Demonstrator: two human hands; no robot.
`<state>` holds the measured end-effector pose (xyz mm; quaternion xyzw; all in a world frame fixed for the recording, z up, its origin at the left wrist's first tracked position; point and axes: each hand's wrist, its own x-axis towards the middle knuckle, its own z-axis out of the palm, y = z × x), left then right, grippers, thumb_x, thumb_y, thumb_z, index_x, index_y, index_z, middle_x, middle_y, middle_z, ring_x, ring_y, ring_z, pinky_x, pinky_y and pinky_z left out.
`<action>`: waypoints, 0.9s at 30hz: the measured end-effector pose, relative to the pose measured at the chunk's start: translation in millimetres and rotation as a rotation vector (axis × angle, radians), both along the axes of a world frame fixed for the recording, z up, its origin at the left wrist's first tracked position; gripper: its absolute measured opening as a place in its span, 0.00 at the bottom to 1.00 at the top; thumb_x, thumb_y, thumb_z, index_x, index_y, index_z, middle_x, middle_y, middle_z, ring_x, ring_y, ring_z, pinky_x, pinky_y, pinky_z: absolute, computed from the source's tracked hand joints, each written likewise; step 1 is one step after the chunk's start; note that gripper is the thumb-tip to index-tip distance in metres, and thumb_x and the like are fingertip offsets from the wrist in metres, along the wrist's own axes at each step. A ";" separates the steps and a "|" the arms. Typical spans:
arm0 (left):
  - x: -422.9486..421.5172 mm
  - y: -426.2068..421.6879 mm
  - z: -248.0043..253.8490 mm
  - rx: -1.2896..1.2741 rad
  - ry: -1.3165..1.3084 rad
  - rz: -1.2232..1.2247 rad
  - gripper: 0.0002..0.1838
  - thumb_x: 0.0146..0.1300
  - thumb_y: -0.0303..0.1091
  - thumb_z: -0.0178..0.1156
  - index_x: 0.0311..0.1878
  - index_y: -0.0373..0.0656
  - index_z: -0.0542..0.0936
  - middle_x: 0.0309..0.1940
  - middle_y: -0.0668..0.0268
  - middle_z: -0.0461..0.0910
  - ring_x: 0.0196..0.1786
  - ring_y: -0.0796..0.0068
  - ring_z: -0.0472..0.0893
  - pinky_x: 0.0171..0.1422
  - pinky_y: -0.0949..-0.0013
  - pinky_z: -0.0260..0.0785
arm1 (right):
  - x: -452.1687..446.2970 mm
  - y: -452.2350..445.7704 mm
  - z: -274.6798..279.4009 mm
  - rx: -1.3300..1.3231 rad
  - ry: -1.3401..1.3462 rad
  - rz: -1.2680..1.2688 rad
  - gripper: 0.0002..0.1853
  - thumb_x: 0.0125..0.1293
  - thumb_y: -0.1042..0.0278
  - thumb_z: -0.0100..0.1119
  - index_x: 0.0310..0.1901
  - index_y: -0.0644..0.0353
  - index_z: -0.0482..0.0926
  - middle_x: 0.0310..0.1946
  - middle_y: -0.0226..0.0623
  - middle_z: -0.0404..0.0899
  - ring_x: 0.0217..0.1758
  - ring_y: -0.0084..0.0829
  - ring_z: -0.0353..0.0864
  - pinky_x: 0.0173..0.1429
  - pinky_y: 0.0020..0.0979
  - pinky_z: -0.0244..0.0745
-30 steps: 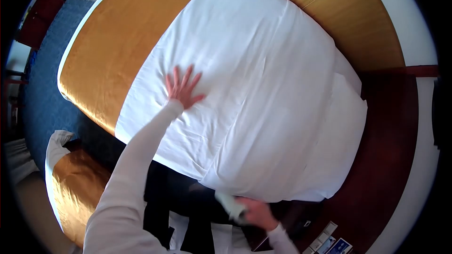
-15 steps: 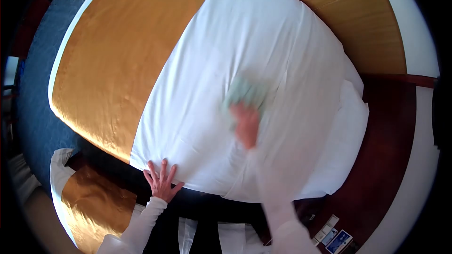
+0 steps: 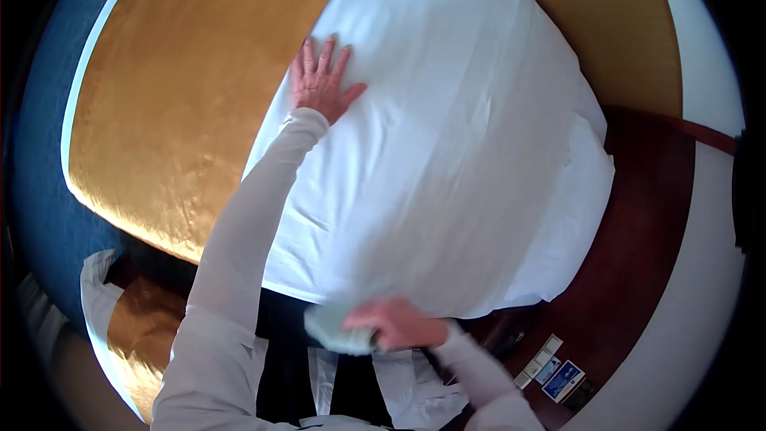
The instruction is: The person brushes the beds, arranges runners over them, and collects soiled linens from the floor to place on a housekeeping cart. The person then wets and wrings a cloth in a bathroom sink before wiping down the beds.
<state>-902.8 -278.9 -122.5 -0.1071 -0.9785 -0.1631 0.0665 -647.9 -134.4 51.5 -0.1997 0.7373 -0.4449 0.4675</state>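
Observation:
My left hand (image 3: pixel 321 86) lies flat with fingers spread on the white bedding (image 3: pixel 447 144), beside the edge of the gold cover (image 3: pixel 183 96). Low in the view, my right hand (image 3: pixel 396 323) grips a pale green cloth (image 3: pixel 339 329) at the near edge of the bed. The cloth and the fingers around it are somewhat blurred. Light creases run across the white sheet near my left arm.
A wooden headboard (image 3: pixel 614 24) stands at the upper right, with a dark red surface (image 3: pixel 638 215) below it. Small cards and a blue box (image 3: pixel 563 381) lie at the lower right. Another gold and white cover (image 3: pixel 142 331) is at the lower left, near blue carpet (image 3: pixel 60 136).
My left hand has moved from the near edge up the sheet toward the gold cover. My right hand has drawn the cloth from the middle of the bed back to the near edge.

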 end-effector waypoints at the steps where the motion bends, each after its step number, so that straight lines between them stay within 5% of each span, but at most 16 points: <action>1: 15.4 -11.3 12.0 -0.054 -0.077 0.051 0.38 0.56 0.61 0.50 0.67 0.56 0.54 0.67 0.58 0.50 0.67 0.47 0.52 0.65 0.49 0.51 | -42.9 5.5 10.3 0.000 0.253 -0.011 0.18 0.46 0.75 0.56 0.43 0.51 0.78 0.41 0.34 0.79 0.43 0.39 0.77 0.50 0.34 0.70; 2: 38.2 -21.9 12.7 -0.064 -0.089 0.051 0.38 0.56 0.61 0.50 0.67 0.56 0.54 0.67 0.58 0.50 0.67 0.47 0.52 0.65 0.49 0.51 | -85.9 11.9 16.7 0.054 0.430 -0.041 0.16 0.49 0.71 0.57 0.43 0.51 0.79 0.43 0.32 0.79 0.46 0.37 0.77 0.50 0.33 0.71; 4: 88.3 -55.8 16.7 0.267 -0.537 0.283 0.40 0.55 0.62 0.49 0.67 0.56 0.51 0.66 0.56 0.53 0.63 0.46 0.59 0.63 0.52 0.57 | -175.4 20.5 9.0 0.123 0.714 -0.175 0.18 0.46 0.76 0.57 0.43 0.53 0.78 0.45 0.36 0.78 0.49 0.38 0.76 0.53 0.32 0.70; 9: 250.5 -107.0 11.5 0.105 -0.592 0.591 0.46 0.51 0.64 0.53 0.68 0.49 0.50 0.61 0.46 0.59 0.60 0.44 0.63 0.60 0.51 0.58 | -331.9 14.2 -93.9 0.362 0.994 -0.432 0.24 0.47 0.76 0.46 0.49 0.52 0.76 0.47 0.41 0.77 0.49 0.39 0.76 0.52 0.32 0.70; 11: 289.2 -110.3 7.4 0.030 -0.618 0.716 0.47 0.49 0.65 0.54 0.67 0.47 0.53 0.59 0.44 0.61 0.59 0.43 0.64 0.59 0.50 0.58 | -306.8 4.8 -152.0 0.303 1.009 -0.462 0.23 0.47 0.79 0.48 0.49 0.58 0.76 0.46 0.38 0.78 0.50 0.36 0.76 0.55 0.29 0.68; 12: 299.1 -111.1 7.0 0.018 -0.661 0.784 0.47 0.48 0.65 0.55 0.66 0.46 0.55 0.57 0.44 0.63 0.58 0.43 0.65 0.58 0.49 0.59 | -261.5 -16.7 -167.8 0.372 0.876 -0.517 0.23 0.46 0.80 0.49 0.47 0.55 0.77 0.45 0.37 0.78 0.51 0.37 0.74 0.56 0.32 0.67; 14: 313.1 -117.2 -1.3 0.094 -0.597 0.791 0.48 0.47 0.65 0.56 0.65 0.42 0.56 0.57 0.44 0.64 0.58 0.43 0.64 0.59 0.49 0.57 | -138.0 -63.3 -152.7 0.465 1.078 -0.373 0.21 0.46 0.75 0.53 0.46 0.46 0.78 0.51 0.36 0.74 0.58 0.44 0.67 0.61 0.42 0.61; 18: 332.5 -128.1 -18.0 0.176 -0.396 0.667 0.51 0.48 0.68 0.52 0.65 0.35 0.52 0.56 0.40 0.63 0.57 0.41 0.64 0.57 0.51 0.58 | 63.4 -100.1 -97.1 0.396 0.638 0.012 0.22 0.45 0.74 0.57 0.44 0.41 0.78 0.60 0.25 0.64 0.64 0.45 0.59 0.54 0.48 0.64; 19: 334.7 -127.3 -8.9 0.190 -0.608 0.710 0.50 0.52 0.66 0.50 0.66 0.34 0.48 0.57 0.38 0.59 0.58 0.40 0.61 0.59 0.51 0.57 | 94.0 -99.6 -90.7 0.356 0.469 0.033 0.21 0.45 0.75 0.56 0.44 0.41 0.78 0.57 0.25 0.68 0.61 0.43 0.63 0.53 0.46 0.66; 22: 357.3 -129.1 -11.5 0.304 -0.495 0.660 0.47 0.56 0.60 0.50 0.67 0.35 0.44 0.60 0.37 0.53 0.61 0.39 0.58 0.62 0.52 0.54 | 137.2 -81.5 -84.9 0.221 -0.169 -0.094 0.22 0.45 0.79 0.50 0.42 0.43 0.79 0.45 0.29 0.77 0.51 0.36 0.74 0.49 0.39 0.71; 24: 388.9 -134.6 -6.9 0.341 -0.558 0.568 0.45 0.59 0.48 0.53 0.68 0.37 0.39 0.64 0.38 0.45 0.63 0.40 0.55 0.65 0.57 0.52 | 118.5 -59.0 -59.2 0.281 -0.253 -0.081 0.22 0.41 0.75 0.49 0.41 0.44 0.80 0.40 0.33 0.79 0.42 0.38 0.78 0.47 0.35 0.73; 25: 414.2 -143.3 -8.6 0.571 -0.668 0.528 0.41 0.59 0.42 0.54 0.68 0.40 0.44 0.58 0.41 0.61 0.59 0.46 0.64 0.62 0.58 0.57 | 98.0 -41.1 -41.0 0.232 -0.227 -0.061 0.21 0.42 0.73 0.50 0.41 0.47 0.80 0.40 0.35 0.79 0.40 0.39 0.78 0.46 0.34 0.74; 26: 447.3 -162.1 -10.9 0.562 -1.149 0.649 0.32 0.58 0.37 0.54 0.65 0.43 0.58 0.45 0.47 0.75 0.49 0.52 0.75 0.56 0.59 0.65 | 79.0 -21.8 -23.7 0.169 -0.168 -0.087 0.21 0.43 0.74 0.50 0.42 0.51 0.80 0.39 0.36 0.79 0.42 0.39 0.78 0.47 0.34 0.73; 27: 507.6 -182.4 -39.4 0.259 -1.050 0.491 0.21 0.57 0.35 0.55 0.55 0.42 0.71 0.35 0.52 0.79 0.39 0.56 0.79 0.47 0.60 0.70 | 58.4 -1.1 -4.7 0.133 -0.079 -0.147 0.21 0.43 0.75 0.51 0.43 0.53 0.79 0.40 0.38 0.79 0.44 0.38 0.78 0.49 0.33 0.72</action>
